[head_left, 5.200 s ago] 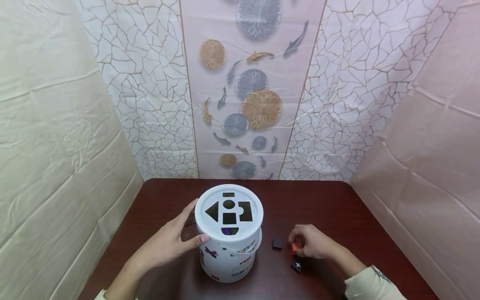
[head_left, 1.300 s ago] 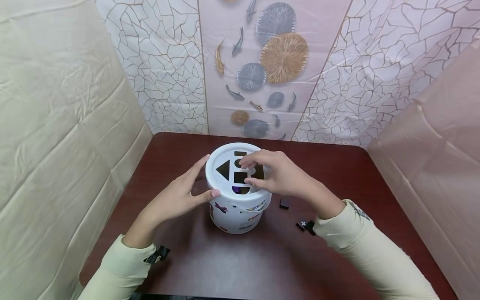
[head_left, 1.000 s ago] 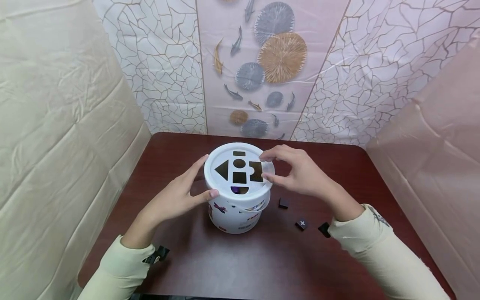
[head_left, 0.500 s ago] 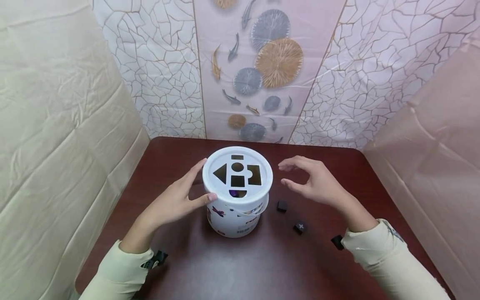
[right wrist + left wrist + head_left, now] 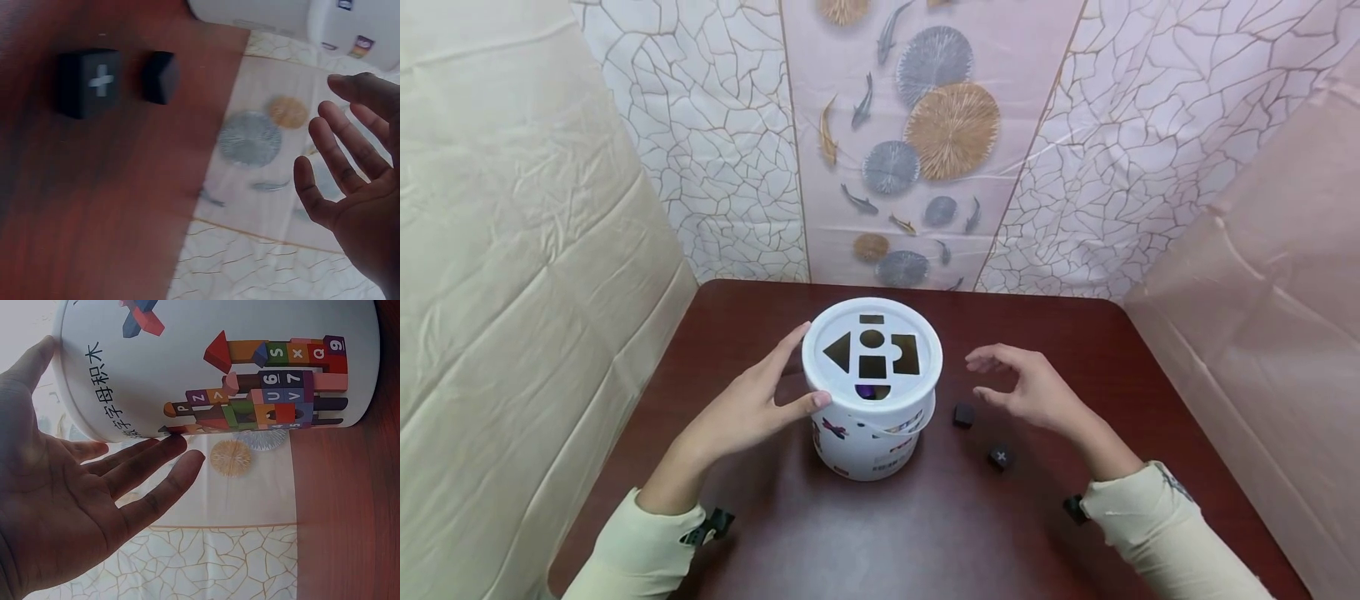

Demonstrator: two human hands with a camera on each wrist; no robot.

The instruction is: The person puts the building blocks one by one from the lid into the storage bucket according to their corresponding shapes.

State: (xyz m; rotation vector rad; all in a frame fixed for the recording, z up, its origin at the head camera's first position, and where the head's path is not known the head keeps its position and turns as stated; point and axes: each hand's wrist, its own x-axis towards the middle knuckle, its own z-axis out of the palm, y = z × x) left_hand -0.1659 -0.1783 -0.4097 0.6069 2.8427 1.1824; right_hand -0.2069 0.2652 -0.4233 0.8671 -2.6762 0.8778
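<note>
A white bucket point(image 5: 865, 446) with printed block pictures stands upright, its lid point(image 5: 842, 379) pierced by several shaped holes. Against the bucket's left side my left hand point(image 5: 748, 408) rests with extended fingers, thumb near the lid's rim; the left wrist view shows its palm point(image 5: 62, 494) beside the printed wall. My right hand point(image 5: 1037, 387) hovers to the right of the bucket, fingers loosely bent and holding nothing. Below it on the table lie a plain dark block point(image 5: 963, 416) and a black block with a white plus sign point(image 5: 1000, 457), both also in the right wrist view.
The dark red-brown table point(image 5: 880, 550) has a patterned cloth with fish and round motifs point(image 5: 951, 129) behind it. Pale cloth walls rise at the left point(image 5: 512, 292) and right point(image 5: 1262, 308). A thin white handle point(image 5: 931, 412) hangs at the bucket's right side. Something purple shows through the half-round hole point(image 5: 867, 391).
Earlier my right hand held a red block at the table, then was over the lid. It has since moved right and down, empty; the red block is out of sight. My left hand stayed.
</note>
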